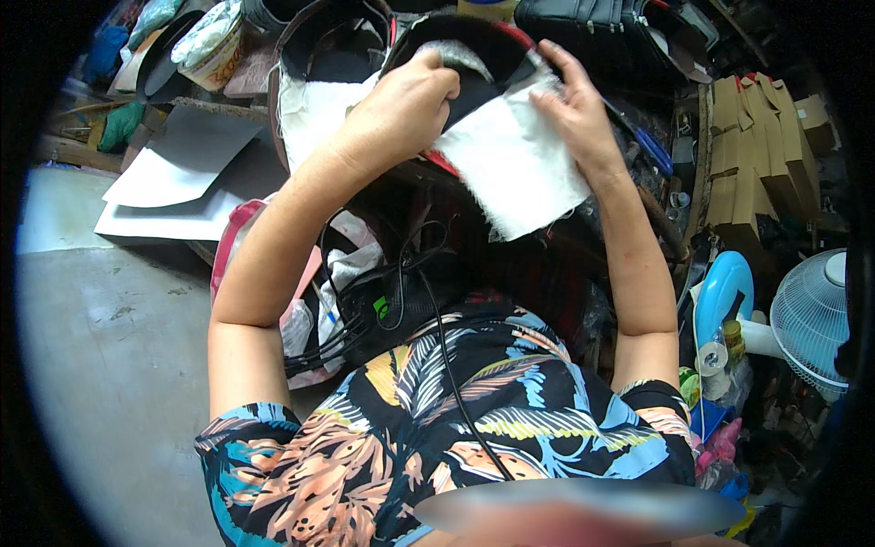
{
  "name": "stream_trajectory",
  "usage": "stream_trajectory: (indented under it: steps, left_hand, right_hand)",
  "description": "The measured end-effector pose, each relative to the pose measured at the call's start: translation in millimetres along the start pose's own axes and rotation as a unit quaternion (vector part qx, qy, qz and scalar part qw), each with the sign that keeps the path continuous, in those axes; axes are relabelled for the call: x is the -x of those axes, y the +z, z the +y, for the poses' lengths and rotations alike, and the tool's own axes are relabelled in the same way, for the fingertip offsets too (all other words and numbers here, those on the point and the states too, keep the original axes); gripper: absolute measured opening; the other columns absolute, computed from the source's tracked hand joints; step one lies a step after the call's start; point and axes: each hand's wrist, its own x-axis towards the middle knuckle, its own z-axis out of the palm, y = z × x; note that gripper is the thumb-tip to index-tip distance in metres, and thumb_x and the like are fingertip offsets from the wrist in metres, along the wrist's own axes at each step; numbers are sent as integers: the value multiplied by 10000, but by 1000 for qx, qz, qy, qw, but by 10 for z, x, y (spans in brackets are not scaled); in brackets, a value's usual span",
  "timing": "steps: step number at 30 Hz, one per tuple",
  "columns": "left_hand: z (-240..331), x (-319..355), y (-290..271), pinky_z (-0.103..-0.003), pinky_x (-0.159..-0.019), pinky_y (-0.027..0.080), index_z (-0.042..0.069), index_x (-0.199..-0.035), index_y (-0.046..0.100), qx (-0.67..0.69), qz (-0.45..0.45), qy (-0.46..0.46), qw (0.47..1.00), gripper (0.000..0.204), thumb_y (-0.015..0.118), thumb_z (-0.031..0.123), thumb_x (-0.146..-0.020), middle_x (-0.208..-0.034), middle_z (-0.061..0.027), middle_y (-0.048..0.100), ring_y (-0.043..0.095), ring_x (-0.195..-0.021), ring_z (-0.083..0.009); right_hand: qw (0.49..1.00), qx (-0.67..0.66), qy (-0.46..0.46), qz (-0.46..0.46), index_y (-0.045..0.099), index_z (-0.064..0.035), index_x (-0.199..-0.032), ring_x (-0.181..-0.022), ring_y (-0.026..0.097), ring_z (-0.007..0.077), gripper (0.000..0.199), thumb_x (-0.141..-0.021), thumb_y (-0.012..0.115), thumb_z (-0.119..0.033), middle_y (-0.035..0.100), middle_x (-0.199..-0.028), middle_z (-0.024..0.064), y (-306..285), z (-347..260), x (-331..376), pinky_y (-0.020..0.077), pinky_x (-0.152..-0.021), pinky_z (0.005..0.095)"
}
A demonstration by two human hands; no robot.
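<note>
My left hand (410, 105) is closed in a fist near the top middle; what its fingers grip is hidden. A fuzzy grey-white strip (465, 60) shows just beyond its knuckles, against a black curved piece with a red edge (483, 96). To the right, my right hand (579, 118) grips the upper edge of a white cloth (519, 169) between thumb and fingers. The cloth has frayed edges and hangs down from the black piece. Left of my left hand, another dark curved piece (337, 55) has a similar white cloth (324, 114) hanging from it.
White sheets (182, 155) lie at the left, near a tub (214, 50). A black bag (401, 305) and cords are below my arms. At the right are folded cardboard (752, 155), blue-handled scissors (652, 150) and a fan (816, 310). Black items (592, 32) are at the back.
</note>
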Motion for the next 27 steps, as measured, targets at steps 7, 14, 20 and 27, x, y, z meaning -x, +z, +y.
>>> stream_trajectory:
  steps: [7,14,20,27]
  left_hand:
    - [-146,-622,-107,-409,-872,517,-19,-985,674,-36,12,73,997,171,575,23,-852,-1007,-185,626,642,-959,-354]
    - [-536,-1428,61,-488,-973,463,-11,-1294,530,-105,101,-31,989,499,675,214,-873,-1218,-319,549,544,-1151,-476]
    - [-972,-1768,375,-493,-937,489,45,-1342,503,-27,22,-12,999,600,727,264,-830,-1109,-290,621,581,-1102,-484]
    - [-1180,-1955,584,-486,-958,490,-56,-1339,468,57,106,-72,990,597,641,317,-906,-1179,-325,625,601,-1144,-450]
  right_hand:
    - [955,260,-133,54,487,-73,-1442,-748,659,177,582,-920,691,-229,687,-814,91,-241,-94,-452,520,-728,331]
    - [724,610,-298,127,727,-280,-1186,-1028,631,232,339,-950,546,-117,698,-1083,-2,-586,-273,-1302,528,-924,365]
    - [770,564,-253,158,759,-274,-1127,-1095,614,231,387,-929,510,-56,708,-1112,-16,-528,-278,-1691,512,-968,375]
    - [697,679,-220,73,748,-299,-1147,-1124,600,236,411,-888,537,-58,682,-1188,-5,-406,-242,-1745,513,-949,390]
